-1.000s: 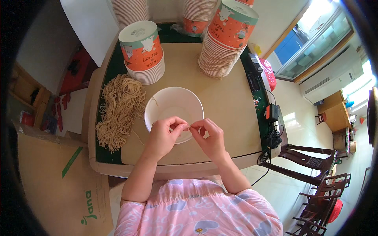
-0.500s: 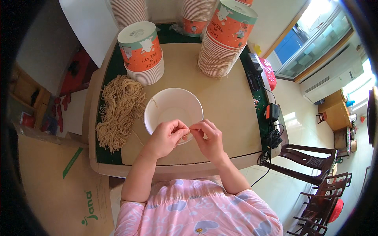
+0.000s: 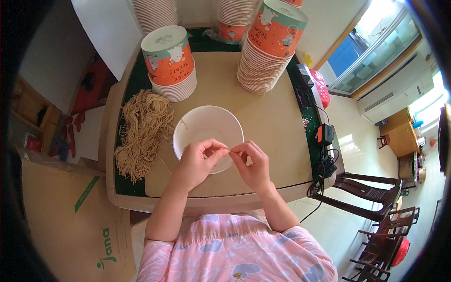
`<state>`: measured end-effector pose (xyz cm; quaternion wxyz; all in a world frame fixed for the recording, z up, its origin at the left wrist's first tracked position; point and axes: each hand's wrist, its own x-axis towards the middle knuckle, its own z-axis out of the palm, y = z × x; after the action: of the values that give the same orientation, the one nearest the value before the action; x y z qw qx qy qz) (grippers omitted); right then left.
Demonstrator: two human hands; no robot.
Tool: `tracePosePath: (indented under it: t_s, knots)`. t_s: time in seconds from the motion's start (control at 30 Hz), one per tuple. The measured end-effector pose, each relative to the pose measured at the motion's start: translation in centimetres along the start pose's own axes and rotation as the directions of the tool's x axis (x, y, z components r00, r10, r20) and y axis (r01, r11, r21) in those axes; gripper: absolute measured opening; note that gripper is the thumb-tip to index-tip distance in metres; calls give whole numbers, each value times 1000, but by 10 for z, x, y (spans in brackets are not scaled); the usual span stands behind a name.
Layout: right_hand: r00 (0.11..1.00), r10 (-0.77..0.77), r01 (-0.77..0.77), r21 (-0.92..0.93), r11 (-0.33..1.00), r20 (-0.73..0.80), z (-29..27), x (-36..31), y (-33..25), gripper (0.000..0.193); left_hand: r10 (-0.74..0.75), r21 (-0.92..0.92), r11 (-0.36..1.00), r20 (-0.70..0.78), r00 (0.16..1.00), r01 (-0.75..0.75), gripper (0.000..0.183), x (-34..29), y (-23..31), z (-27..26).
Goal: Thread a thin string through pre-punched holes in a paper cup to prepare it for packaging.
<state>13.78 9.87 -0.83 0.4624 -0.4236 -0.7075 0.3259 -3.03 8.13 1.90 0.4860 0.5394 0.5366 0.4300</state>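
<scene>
A white paper bucket (image 3: 206,123) stands mouth up on the table in front of me, with a short end of tan cord (image 3: 184,124) showing inside its far left wall. Over its near rim, my left hand (image 3: 203,160) and my right hand (image 3: 252,164) meet fingertip to fingertip, both closed in a pinch. Between them is a tiny bit of what looks like the same cord, mostly covered by the fingers. To the left of the bucket lies a loose skein of tan cord (image 3: 143,134).
Behind the bucket, upturned nested orange and green buckets form a short stack (image 3: 169,61) and a taller stack (image 3: 270,47) with cord handles. Black cables (image 3: 324,164) and a power strip (image 3: 304,84) line the table's right side. A cardboard box (image 3: 70,216) stands at the left, a dark chair (image 3: 366,188) right.
My hands have shifted slightly up and to the right, their fingertips drawing closer together. The bucket has moved a touch to the right.
</scene>
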Motion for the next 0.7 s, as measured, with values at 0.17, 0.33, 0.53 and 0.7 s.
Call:
tracePosePath:
  t_s: [0.17, 0.33, 0.53, 0.7]
  knots:
    - [999, -37, 38, -24, 999, 29, 0, 0, 1, 10, 72, 56, 996, -73, 995, -68, 12, -2, 0, 4]
    - [1000, -14, 14, 3, 1000, 20, -1, 1, -6, 12, 15, 21, 1000, -44, 999, -14, 8, -4, 5, 8]
    - [997, -58, 57, -27, 998, -44, -11, 3, -2, 13, -44, 298, 955, 101, 994, 12, 18, -13, 22, -4]
    - [975, -223, 223, -4, 975, 12, -13, 1, 0, 15, 53, -117, 993, 226, 973, -27, 19, -17, 29, -5]
